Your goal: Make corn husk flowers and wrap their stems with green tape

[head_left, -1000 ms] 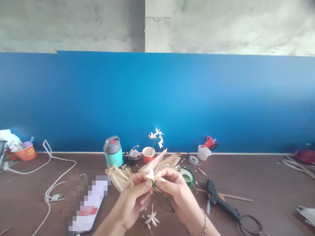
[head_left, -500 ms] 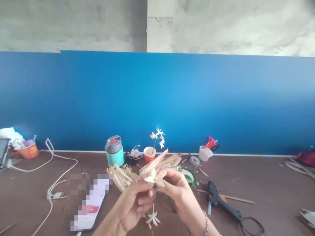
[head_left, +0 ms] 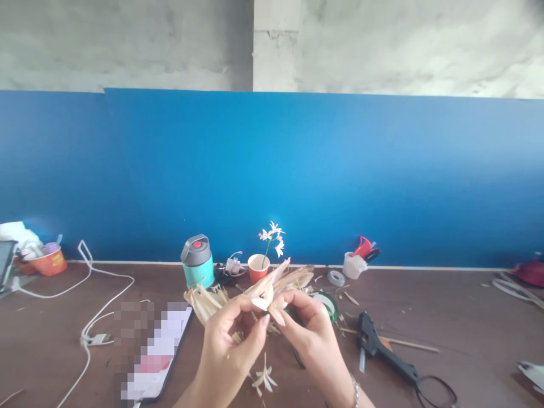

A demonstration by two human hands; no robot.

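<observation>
Left hand [head_left: 227, 343] and right hand [head_left: 310, 328], nearly closed, are pinching a corn-husk flower [head_left: 267, 304], seemingly part-made; a finished-looking flower spray [head_left: 275, 228] is standing in a paper cup [head_left: 257, 275].

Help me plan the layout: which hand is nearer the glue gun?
Right. The right hand is left of the glue gun, apart from it; the left hand is farther left.

Legible text: none. Orange tub [head_left: 51, 263], left of turquoise flask [head_left: 199, 275]: yellow marking, unreadable. Phone [head_left: 159, 365], nearer than flask: screen pixelated.
</observation>
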